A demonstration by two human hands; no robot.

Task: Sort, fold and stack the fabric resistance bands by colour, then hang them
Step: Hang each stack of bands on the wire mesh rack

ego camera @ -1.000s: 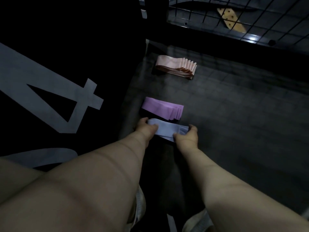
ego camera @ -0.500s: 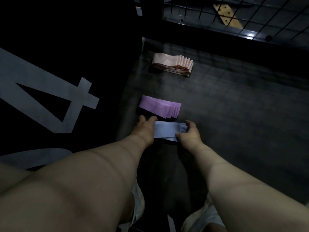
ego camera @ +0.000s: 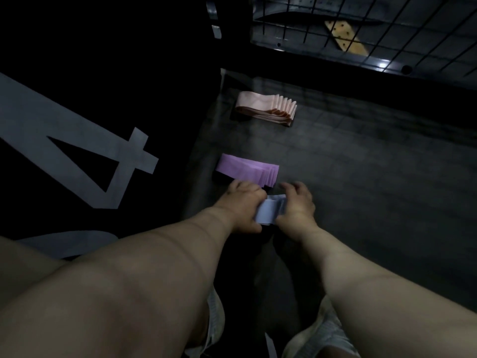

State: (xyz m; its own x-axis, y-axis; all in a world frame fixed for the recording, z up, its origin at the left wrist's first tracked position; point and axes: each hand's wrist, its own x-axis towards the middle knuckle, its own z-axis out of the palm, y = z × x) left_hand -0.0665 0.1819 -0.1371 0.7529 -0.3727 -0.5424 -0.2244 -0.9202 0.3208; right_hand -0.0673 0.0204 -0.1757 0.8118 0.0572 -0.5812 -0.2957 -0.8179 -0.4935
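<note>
You are gripping a folded pale-blue fabric band [ego camera: 268, 213], left hand [ego camera: 244, 206] and right hand [ego camera: 296, 206] curling round its hidden ends, just nearer you than the purple stack of folded bands [ego camera: 246, 169]. Beyond that stack a pink band stack [ego camera: 265, 107] is lying; farther still, black wire mesh [ego camera: 413, 29] is screening a yellow perforated strip [ego camera: 344, 37].

Dim floor corner beside a wire grid.
Dark grey floor [ego camera: 374, 202] spreads to the right; at left a black surface [ego camera: 103, 60] bears a large pale numeral 4 [ego camera: 125, 162]. At the far right a wire grid [ego camera: 402, 29] stands before a yellowish perforated strip [ego camera: 344, 37].
</note>
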